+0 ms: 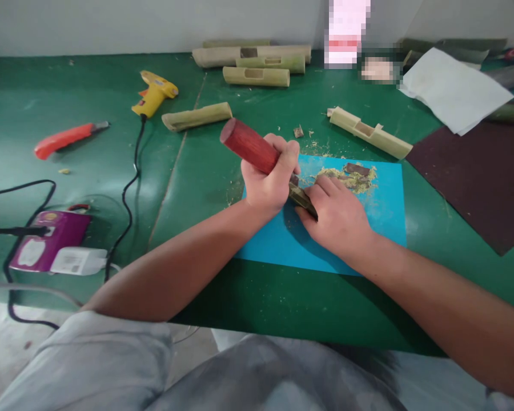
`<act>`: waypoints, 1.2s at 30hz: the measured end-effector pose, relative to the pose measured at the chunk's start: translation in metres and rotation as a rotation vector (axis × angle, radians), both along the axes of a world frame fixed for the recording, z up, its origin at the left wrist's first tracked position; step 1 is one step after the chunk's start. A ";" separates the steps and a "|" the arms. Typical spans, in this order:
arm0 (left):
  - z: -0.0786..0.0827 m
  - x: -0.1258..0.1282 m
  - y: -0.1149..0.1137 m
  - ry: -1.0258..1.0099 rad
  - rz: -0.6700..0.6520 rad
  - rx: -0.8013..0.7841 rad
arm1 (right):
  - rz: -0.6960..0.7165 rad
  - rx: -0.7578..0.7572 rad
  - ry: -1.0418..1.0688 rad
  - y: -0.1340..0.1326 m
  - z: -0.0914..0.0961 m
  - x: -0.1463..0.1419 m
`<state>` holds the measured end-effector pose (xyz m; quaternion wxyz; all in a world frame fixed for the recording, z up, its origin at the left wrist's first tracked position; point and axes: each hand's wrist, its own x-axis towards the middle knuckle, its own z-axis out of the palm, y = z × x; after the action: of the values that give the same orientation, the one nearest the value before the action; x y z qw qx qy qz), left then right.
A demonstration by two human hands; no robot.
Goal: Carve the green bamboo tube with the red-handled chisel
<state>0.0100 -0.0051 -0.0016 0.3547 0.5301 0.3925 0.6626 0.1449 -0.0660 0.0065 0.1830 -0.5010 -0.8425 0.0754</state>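
My left hand (pixel 269 178) is closed around a thick, red wooden handle (pixel 251 145), which leans up and to the left. The far end of this tool is mostly hidden, so its kind does not show. Close beside it, my right hand (pixel 338 211) is wrapped over a narrow olive-brown piece (pixel 303 198) that looks like bamboo. Both hands work low over a blue mat (pixel 278 245). Pale green shavings (pixel 362 181) and a dark brown scrap (pixel 357 169) lie just beyond my right hand.
Several notched bamboo tubes (pixel 272 77) line the back; another notched tube (pixel 368 132) lies right. A yellow glue gun (pixel 156 94), its cord, a red-handled cutter (pixel 66 140) and a purple box (pixel 53 240) are left. White paper (pixel 456 91) overlaps a brown sheet (pixel 475 182).
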 end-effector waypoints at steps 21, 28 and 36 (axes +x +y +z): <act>-0.015 -0.005 0.010 0.143 -0.069 0.280 | -0.001 0.026 0.014 0.000 -0.004 0.000; -0.010 -0.004 0.008 0.097 -0.065 0.220 | -0.004 0.013 0.033 0.000 -0.004 0.000; -0.002 -0.003 0.006 0.094 -0.090 0.156 | -0.002 0.008 0.059 0.001 -0.004 0.001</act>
<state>0.0073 0.0007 -0.0035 0.3229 0.6037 0.3319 0.6489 0.1456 -0.0648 0.0021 0.2097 -0.4989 -0.8364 0.0865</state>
